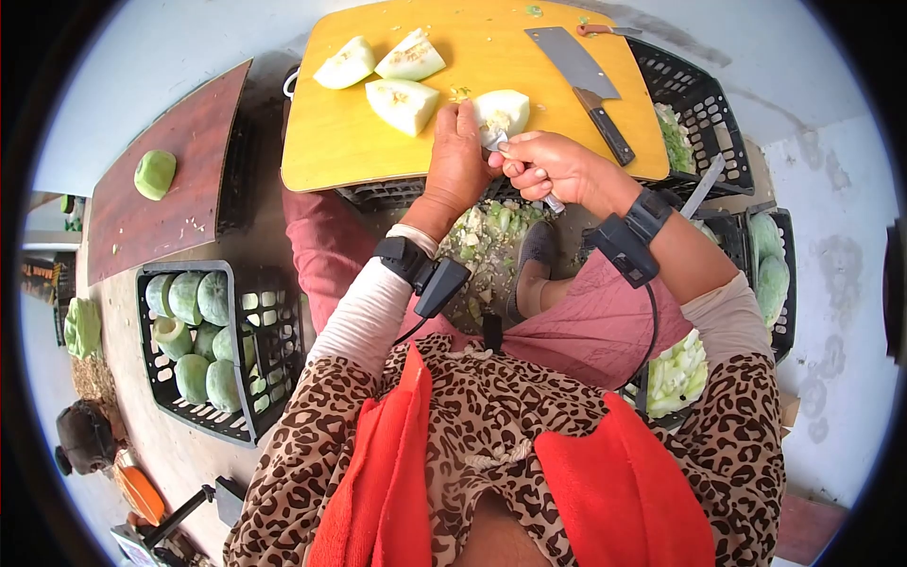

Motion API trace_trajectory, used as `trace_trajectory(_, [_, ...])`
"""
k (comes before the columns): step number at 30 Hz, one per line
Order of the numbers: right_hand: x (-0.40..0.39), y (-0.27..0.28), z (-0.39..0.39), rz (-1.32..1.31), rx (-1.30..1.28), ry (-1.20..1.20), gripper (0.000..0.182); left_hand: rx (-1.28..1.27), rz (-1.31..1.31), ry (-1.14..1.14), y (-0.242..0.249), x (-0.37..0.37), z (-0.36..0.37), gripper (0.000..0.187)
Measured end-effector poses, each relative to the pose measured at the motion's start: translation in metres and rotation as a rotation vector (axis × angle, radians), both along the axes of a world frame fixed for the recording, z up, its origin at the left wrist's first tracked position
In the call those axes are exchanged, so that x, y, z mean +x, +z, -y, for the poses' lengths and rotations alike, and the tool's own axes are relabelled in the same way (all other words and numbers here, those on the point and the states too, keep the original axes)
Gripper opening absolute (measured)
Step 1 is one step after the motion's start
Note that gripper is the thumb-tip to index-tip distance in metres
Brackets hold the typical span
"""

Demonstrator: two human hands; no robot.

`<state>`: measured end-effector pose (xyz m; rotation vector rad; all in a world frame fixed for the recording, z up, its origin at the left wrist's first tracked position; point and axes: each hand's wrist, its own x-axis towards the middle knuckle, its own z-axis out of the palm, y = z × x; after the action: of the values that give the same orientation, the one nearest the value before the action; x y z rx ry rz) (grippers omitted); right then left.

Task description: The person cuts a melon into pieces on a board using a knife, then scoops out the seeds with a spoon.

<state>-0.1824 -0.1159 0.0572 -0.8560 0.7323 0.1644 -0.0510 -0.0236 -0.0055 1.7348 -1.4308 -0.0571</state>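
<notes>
At the front edge of the yellow table, my left hand (455,161) is against the left side of a cut winter melon piece (503,109), fingers together and gripping it. My right hand (559,163) is closed around a metal spoon (552,201). The spoon's bowl end touches the seedy inner face of that piece. Three other melon wedges, a near wedge (402,104), a left wedge (346,63) and a back wedge (412,57), lie on the table with white flesh showing. A cleaver (576,61) with a dark handle rests to the right.
The yellow table (331,151) also bears a small knife (605,30). Black crates stand around: one with whole melons (194,298) at left, another with scraps (673,137) at right. Seed scraps (482,250) lie below the table edge. A brown board (161,222) holds a melon end (155,175).
</notes>
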Motion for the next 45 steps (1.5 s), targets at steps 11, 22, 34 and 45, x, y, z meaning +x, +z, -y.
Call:
trace_trajectory(11, [0.000,-0.002,-0.001,-0.014,-0.148,0.054,0.016,-0.014,-0.051,-0.007,-0.001,0.001,-0.001,0.078])
trace_trajectory(22, [0.010,0.010,-0.020,-0.174,-0.539,0.143,0.022,-0.033,-0.032,-0.012,-0.002,0.004,-0.001,0.073])
trace_trajectory(34, [0.005,0.007,-0.007,0.110,-0.141,0.045,0.019,-0.123,-0.120,0.017,-0.006,0.001,-0.005,0.098])
trace_trajectory(45, [0.009,0.036,0.030,0.106,-0.469,-0.210,0.022,-0.097,-0.133,0.059,-0.002,0.001,-0.003,0.070])
